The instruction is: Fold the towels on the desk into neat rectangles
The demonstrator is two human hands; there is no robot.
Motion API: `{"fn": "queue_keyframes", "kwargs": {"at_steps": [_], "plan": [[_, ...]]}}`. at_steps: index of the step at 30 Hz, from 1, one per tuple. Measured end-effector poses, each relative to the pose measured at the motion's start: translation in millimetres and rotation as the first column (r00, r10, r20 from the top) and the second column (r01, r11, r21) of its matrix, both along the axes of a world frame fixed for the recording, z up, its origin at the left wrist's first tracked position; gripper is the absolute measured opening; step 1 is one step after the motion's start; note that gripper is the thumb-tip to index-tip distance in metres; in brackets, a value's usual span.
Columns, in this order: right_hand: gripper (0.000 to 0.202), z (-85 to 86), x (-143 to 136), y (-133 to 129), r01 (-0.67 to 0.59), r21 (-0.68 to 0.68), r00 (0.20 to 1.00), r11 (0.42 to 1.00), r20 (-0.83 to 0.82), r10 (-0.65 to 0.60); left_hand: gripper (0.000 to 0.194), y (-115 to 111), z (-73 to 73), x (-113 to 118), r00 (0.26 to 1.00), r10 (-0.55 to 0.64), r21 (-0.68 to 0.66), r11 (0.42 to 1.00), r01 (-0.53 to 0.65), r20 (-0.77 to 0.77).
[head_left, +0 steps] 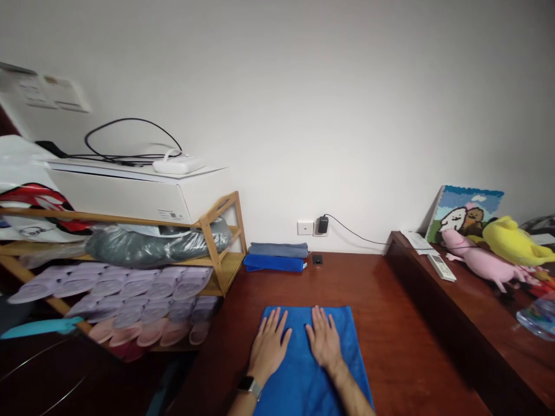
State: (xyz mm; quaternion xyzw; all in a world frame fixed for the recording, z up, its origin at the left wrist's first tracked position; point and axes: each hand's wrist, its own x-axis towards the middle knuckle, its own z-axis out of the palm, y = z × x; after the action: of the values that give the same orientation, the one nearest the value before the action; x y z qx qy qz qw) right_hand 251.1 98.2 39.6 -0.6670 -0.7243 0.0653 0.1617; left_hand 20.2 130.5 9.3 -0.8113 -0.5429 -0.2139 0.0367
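A blue towel point(299, 370) lies spread on the reddish-brown desk, its near end running out of the picture. My left hand point(267, 345) rests flat on the towel's left side, fingers stretched out and a watch on the wrist. On the right part of the cloth lies my right hand point(324, 341), palm down with the fingers extended. Both hands hold nothing. Behind the spread towel, close to the wall, are a folded blue towel point(274, 263) and a folded grey-blue towel point(278, 249).
To the left stands a wooden rack point(219, 254) with several slippers point(167, 283) and a white box point(125, 193). A black charger point(323, 224) is plugged into the wall. On the raised right ledge lie a remote control point(441, 268), a pink plush toy point(481, 263) and a yellow plush toy point(514, 240).
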Motion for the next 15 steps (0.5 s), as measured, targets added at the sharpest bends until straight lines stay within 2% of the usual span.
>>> {"fn": "queue_keyframes", "kwargs": {"at_steps": [2, 4, 7, 11, 13, 15], "plan": [[0.066, -3.2, 41, -1, 0.127, -0.059, 0.990, 0.990, 0.065, -0.123, 0.061, 4, -3.0, -15, 0.998, 0.055, -0.016, 0.998, -0.054, 0.024], [0.069, -4.7, 77, -3, 0.241, -0.121, 0.966, 0.963, 0.124, -0.227, 0.062, 8, -5.9, -24, 0.998, 0.062, -0.033, 0.998, -0.061, 0.032], [0.071, -5.8, 108, -4, 0.277, -0.167, 0.954, 0.946, 0.165, -0.250, 0.061, 12, -9.9, -27, 0.997, 0.064, -0.040, 0.997, -0.062, 0.039], [0.071, -0.8, 109, -2, 0.275, -0.181, 0.951, 0.944, 0.193, -0.240, 0.060, 14, -6.3, -25, 0.997, 0.068, -0.054, 0.996, -0.067, 0.019], [0.070, 4.9, 97, 1, 0.279, -0.154, 0.950, 0.948, 0.188, -0.250, 0.059, 16, 0.5, -21, 0.998, 0.055, -0.034, 0.998, -0.055, 0.006], [0.069, 9.4, 74, 4, 0.245, -0.073, 0.961, 0.967, 0.151, -0.232, 0.058, 16, 8.1, -10, 1.000, 0.020, 0.019, 1.000, -0.021, 0.012]]}}
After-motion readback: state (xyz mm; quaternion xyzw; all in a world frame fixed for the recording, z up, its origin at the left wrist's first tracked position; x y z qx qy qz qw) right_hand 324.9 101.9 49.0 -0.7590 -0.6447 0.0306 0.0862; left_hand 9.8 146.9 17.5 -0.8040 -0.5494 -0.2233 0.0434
